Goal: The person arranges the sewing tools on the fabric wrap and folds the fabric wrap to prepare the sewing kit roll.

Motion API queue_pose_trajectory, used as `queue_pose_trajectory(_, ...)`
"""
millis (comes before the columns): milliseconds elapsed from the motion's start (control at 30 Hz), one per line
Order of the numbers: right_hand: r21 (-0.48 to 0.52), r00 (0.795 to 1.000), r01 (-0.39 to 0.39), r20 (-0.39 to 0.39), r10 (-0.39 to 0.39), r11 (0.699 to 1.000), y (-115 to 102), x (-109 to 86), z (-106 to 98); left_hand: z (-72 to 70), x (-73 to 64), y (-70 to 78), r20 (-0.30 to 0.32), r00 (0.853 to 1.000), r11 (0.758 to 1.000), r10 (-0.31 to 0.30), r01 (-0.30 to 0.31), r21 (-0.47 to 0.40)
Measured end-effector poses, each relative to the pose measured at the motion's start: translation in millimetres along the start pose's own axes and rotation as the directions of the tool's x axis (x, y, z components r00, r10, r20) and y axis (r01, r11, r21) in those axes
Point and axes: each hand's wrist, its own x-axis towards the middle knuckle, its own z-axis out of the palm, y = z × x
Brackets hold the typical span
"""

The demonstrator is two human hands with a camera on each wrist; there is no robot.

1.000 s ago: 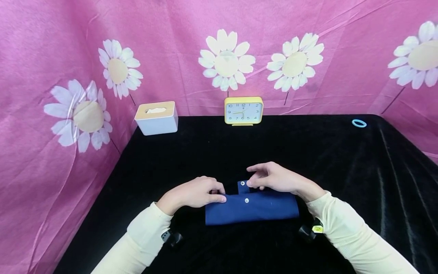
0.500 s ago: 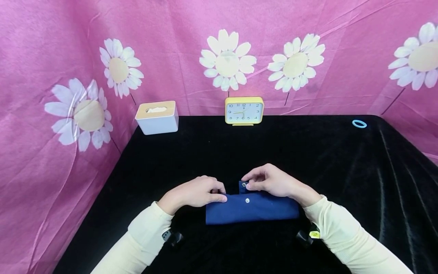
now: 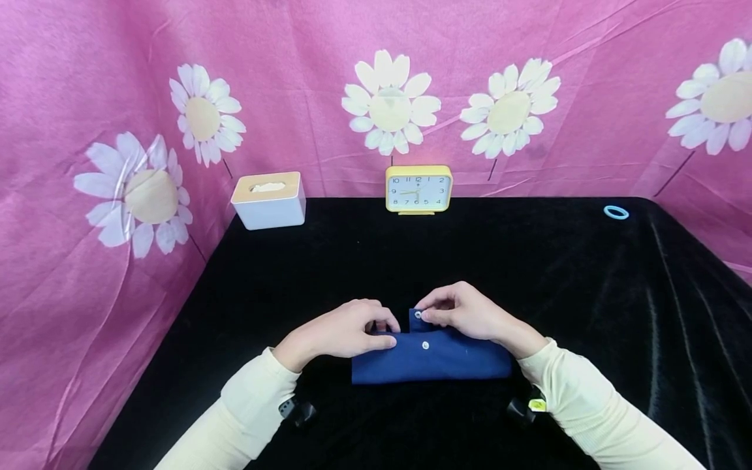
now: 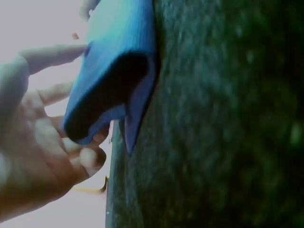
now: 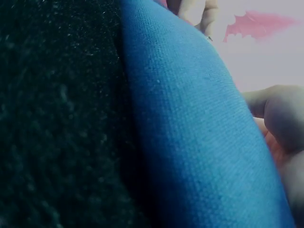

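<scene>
A folded navy fabric pouch (image 3: 435,364) lies flat on the black cloth, with a metal snap (image 3: 425,345) on its front. From its far edge a short tab (image 3: 416,325) with a second snap sticks up. My right hand (image 3: 472,313) pinches this tab by its right side between thumb and forefinger. On the far edge, left of the tab, my left hand (image 3: 346,328) holds the pouch, thumb in front and fingers behind. In the left wrist view the pouch's hollow folded end (image 4: 109,90) shows beside the left palm. Pouch fabric (image 5: 190,118) hides part of the right hand in the right wrist view.
A white tissue box (image 3: 270,212) with a wooden lid stands at the back left. At the back middle is a yellow clock (image 3: 419,190), and a light blue ring (image 3: 616,212) lies far right. Pink flowered cloth (image 3: 294,85) hangs behind the table.
My right forefinger has come down from above the tab, and the hand now pinches it. My left hand has slid slightly right along the pouch's far edge.
</scene>
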Motion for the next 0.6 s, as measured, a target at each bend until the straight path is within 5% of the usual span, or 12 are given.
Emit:
queue_pose_trajectory(300,-0.006,1.0,0.015,-0.004,-0.015,1.0,-1,-0.5,-1,8.9,6.0,1.4,-0.013,0.998,0.993,0.059,-0.06,-0.102)
queue_pose_trajectory(600,0.016,1.0,0.025,-0.002,-0.025,1.0,0,-0.6,-3,11.0,8.4,-1.9,0.008,0.999,0.982,0.051,-0.048,-0.185)
